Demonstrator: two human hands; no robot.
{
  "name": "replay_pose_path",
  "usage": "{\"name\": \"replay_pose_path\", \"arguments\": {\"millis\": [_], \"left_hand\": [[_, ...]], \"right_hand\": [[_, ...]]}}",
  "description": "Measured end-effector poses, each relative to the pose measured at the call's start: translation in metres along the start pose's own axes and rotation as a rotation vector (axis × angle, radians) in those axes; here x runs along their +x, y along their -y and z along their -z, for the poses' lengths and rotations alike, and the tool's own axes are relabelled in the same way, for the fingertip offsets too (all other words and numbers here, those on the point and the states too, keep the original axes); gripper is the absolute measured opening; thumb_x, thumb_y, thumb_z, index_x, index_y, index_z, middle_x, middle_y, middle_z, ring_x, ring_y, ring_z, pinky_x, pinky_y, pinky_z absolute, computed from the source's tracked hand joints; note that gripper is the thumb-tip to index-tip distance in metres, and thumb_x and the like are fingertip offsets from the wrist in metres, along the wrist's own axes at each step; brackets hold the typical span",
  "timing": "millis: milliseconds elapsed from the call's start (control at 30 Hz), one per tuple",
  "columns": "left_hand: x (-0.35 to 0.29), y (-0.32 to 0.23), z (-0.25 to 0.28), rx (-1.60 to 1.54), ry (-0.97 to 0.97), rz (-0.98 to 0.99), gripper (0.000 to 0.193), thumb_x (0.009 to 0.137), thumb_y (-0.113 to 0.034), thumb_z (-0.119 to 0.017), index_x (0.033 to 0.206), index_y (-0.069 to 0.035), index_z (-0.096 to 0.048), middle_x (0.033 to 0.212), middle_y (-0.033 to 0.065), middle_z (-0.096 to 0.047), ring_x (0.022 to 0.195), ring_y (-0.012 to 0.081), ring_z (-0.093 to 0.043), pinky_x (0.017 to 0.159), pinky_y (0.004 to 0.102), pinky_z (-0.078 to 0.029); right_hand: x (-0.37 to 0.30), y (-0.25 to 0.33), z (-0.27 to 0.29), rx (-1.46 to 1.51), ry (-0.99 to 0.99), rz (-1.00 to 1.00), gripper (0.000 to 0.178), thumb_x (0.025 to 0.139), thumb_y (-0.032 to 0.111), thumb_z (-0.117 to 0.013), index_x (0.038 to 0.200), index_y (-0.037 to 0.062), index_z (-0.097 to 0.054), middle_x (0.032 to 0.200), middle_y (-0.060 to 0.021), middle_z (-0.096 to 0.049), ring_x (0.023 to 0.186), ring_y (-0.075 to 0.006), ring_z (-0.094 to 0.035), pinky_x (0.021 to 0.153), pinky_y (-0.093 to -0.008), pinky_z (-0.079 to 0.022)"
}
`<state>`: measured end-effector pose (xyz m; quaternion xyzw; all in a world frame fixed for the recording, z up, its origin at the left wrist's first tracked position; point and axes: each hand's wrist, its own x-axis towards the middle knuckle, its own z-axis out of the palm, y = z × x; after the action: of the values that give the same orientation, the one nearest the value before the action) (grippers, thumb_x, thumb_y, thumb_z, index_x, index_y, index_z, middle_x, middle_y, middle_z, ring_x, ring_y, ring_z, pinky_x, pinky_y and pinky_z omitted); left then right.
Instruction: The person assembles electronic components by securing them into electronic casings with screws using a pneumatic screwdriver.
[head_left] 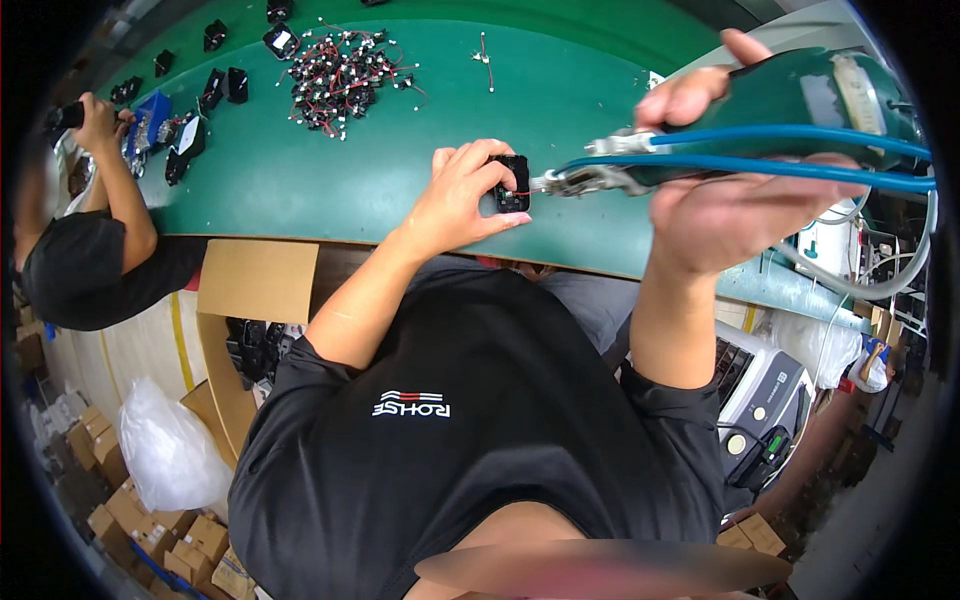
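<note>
My left hand holds a small black plastic housing down on the green table, fingers curled round its left side and thumb at the near edge. Inside the housing, a small part with a red wire shows, partly covered by the fingers. A dark green hand-held power tool with blue hoses lies in the grip of my right hand. Its metal nose points left, its tip at or just above the housing's right side; contact cannot be told.
A heap of small black parts with red wires lies farther back, one loose wired piece to its right. At left, another person works near a blue bin and black housings. An open cardboard box stands below the table's front edge.
</note>
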<state>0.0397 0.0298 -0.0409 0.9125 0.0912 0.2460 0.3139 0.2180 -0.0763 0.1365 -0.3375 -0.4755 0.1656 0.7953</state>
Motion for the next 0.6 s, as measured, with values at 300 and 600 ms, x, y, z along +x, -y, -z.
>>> {"name": "replay_pose_path", "arguments": {"millis": [300, 600], "left_hand": [[0.001, -0.003, 0.000, -0.055, -0.052, 0.023, 0.041, 0.068, -0.039, -0.092, 0.092, -0.014, -0.069, 0.126, 0.0049, -0.062, 0.113, 0.0239, -0.059, 0.093, 0.0398, -0.036], [0.000, -0.003, -0.001, -0.042, -0.077, 0.018, 0.040, 0.067, -0.038, -0.093, 0.089, -0.013, -0.070, 0.124, 0.0042, -0.063, 0.109, 0.0231, -0.061, 0.091, 0.0385, -0.036]], "right_hand": [[-0.043, -0.033, -0.011, 0.166, -0.204, -0.201, 0.124, 0.077, 0.101, -0.020, 0.132, -0.0061, -0.049, 0.078, -0.0147, -0.062, 0.065, -0.0255, -0.062, 0.062, -0.0349, -0.054], [0.009, 0.005, 0.020, 0.163, 0.072, -0.073, 0.115, 0.081, 0.098, -0.026, 0.132, -0.0022, -0.051, 0.083, -0.0159, -0.061, 0.072, -0.0260, -0.061, 0.065, -0.0358, -0.053]]}}
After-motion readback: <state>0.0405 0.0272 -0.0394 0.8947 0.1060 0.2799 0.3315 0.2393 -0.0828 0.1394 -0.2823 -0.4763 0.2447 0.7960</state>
